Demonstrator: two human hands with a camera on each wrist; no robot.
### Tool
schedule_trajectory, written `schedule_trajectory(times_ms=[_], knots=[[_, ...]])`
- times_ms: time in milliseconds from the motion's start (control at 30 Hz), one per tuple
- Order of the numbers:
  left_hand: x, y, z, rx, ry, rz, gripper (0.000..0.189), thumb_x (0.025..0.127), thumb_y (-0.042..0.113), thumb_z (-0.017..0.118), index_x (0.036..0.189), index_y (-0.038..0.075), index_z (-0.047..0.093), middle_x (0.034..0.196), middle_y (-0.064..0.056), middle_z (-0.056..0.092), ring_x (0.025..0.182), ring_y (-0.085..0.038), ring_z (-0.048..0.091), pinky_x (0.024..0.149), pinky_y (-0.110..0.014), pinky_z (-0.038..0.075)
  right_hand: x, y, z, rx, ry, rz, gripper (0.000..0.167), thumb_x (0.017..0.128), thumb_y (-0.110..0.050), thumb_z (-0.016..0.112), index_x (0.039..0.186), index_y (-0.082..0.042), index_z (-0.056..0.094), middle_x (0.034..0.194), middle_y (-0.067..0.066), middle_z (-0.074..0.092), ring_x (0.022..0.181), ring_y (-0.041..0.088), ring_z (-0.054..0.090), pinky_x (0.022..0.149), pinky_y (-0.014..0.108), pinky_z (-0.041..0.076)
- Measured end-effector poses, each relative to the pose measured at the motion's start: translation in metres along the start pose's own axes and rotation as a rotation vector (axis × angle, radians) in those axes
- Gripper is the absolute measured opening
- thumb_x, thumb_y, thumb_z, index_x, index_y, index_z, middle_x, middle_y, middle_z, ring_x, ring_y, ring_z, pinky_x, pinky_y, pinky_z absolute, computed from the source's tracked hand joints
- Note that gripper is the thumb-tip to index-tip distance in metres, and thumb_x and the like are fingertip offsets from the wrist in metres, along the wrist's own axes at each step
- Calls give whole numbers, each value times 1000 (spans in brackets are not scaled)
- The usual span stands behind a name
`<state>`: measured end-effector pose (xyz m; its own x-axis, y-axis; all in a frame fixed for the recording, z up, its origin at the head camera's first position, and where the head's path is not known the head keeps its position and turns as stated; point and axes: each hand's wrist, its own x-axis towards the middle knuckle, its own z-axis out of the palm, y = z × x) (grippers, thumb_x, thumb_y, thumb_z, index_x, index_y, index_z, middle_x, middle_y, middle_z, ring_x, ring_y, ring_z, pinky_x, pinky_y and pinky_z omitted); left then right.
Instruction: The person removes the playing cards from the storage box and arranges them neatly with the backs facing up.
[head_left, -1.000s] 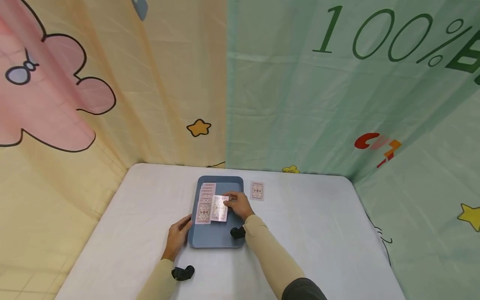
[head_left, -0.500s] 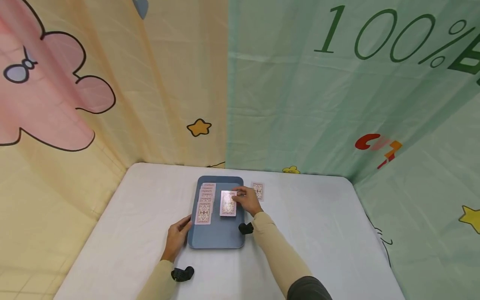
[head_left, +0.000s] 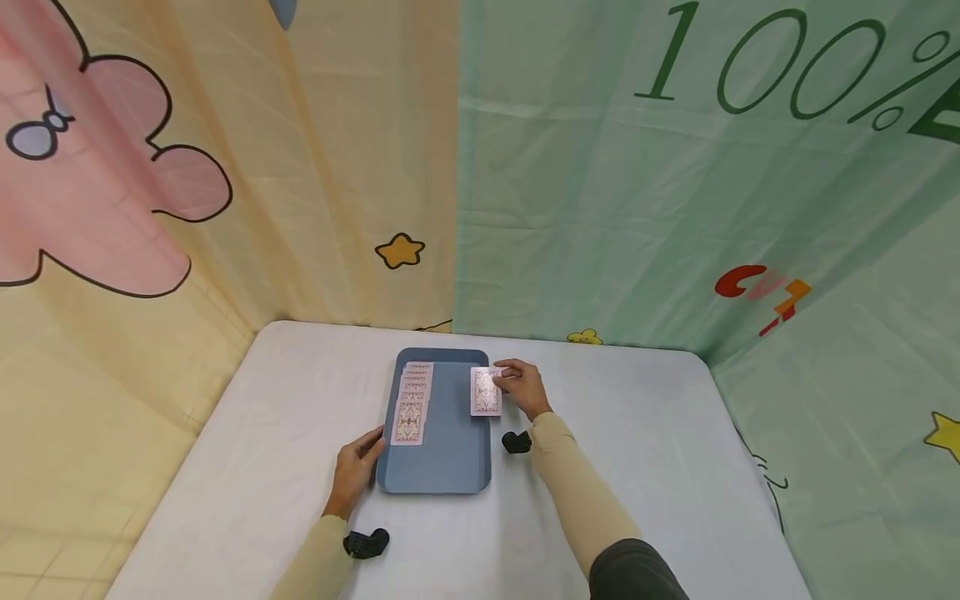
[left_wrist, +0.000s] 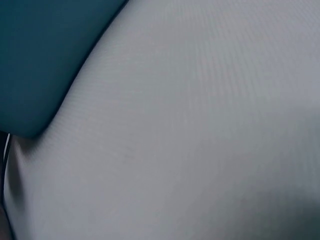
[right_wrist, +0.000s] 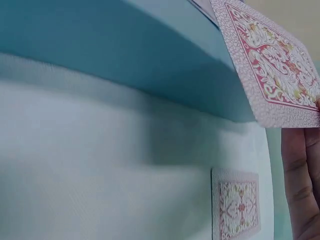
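Between thumb and fingers my right hand (head_left: 522,387) pinches a playing card (head_left: 486,397), its red patterned back upward, over the right rim of a blue tray (head_left: 450,467). In the right wrist view this card (right_wrist: 275,62) hangs tilted above the tray's side wall (right_wrist: 150,55). My left hand (head_left: 353,473) touches the tray's left rim with fairly straight fingers. Inside the tray, along its left side, lies an overlapping column of several playing cards (head_left: 408,423), backs up. Another playing card (right_wrist: 239,205) lies on the table, hidden behind my right hand in the head view.
The tray stands on a table with a white cloth (head_left: 637,467). Printed curtains (head_left: 570,208) hang close behind the table and along both sides. A black wrist device (head_left: 366,544) sits at my left cuff, another black device (head_left: 516,442) at my right.
My right hand has carried the pinched card from beside the card column rightward and away from me, to the tray's right rim. The left hand and the tray have stayed in place.
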<state>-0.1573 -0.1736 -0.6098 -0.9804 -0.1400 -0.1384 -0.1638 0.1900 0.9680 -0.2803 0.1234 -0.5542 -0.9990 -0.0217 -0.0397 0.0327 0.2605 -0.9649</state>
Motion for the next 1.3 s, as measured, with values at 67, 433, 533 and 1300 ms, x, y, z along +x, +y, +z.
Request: schedule_trajectory(times_ms=[67,433,533,1300], knots=[[0,0,0,5,3,-3,39,98,12,56,134,-4,54,137,-23,52,127,-35,49,107,-47,38,3,2,-5,0,21,-4,28,83,4,70,110,3,69,76,2,61,67,9,60,69,31,56],[0,-1,0,7,4,-5,41,98,16,57,134,-4,53,137,-23,52,127,-35,49,106,-46,39,13,12,-30,31,104,80,29,87,2,67,116,0,68,85,7,64,75,12,60,73,29,56],[1,-2,0,5,2,1,42,98,17,57,134,-4,53,137,-23,52,128,-35,48,107,-46,38,16,15,-37,54,121,118,30,88,2,66,118,1,66,85,8,63,76,14,59,76,32,57],[-1,-1,2,15,24,7,41,98,16,58,132,-5,54,134,-23,54,123,-35,52,105,-47,40,33,46,-92,-23,215,302,32,93,-3,61,125,-2,63,107,19,66,97,25,59,86,36,49]])
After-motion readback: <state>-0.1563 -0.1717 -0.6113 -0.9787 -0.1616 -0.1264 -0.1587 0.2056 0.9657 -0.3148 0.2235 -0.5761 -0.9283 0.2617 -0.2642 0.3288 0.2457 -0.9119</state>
